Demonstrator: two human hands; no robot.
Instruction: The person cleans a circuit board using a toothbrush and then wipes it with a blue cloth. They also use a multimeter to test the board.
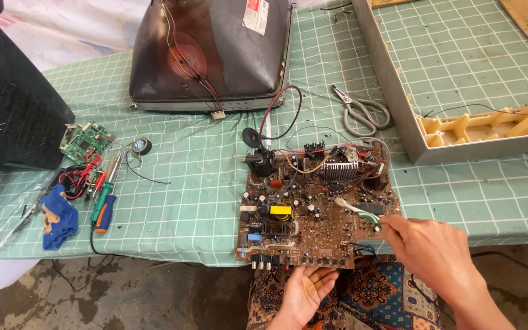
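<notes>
Left hand (pixel 304 292) palm up, fingers loosely curled under near edge of circuit board (pixel 316 205), propping it where it overhangs front edge of surface (pixel 184 208); not clamped around anything. Right hand (pixel 426 244) pinched shut on handle end of small white-and-green brush (pixel 357 210), bristle end resting on board's right half, just below finned heatsink (pixel 339 171).

Step in hand, by the look of it: brushing or cleaning component side of board. Next move likely calls for keeping left support steady and sweeping brush lightly between parts without snagging loose wires (pixel 288 122) running off the far edge.

Left to right across surface: black housing (pixel 13 116) at left edge; small green board (pixel 85 140) beside it; blue cloth (pixel 58 217) and orange-and-green handled tool (pixel 104 208) near front-left; small black tape roll (pixel 142 145) further in; picture tube (pixel 212 55) face down at far edge, centre; main board at front edge, right of centre; metal snips (pixel 365 113) behind it; grey casing (pixel 459 131) with cream plastic frame toward right edge.

Board long axis: roughly parallel to front edge, slightly skewed, connector row facing the person. Brush long axis: diagonal, handle toward front-right, bristles pointing far-left. Whether bristles actually touch components: cannot tell.
</notes>
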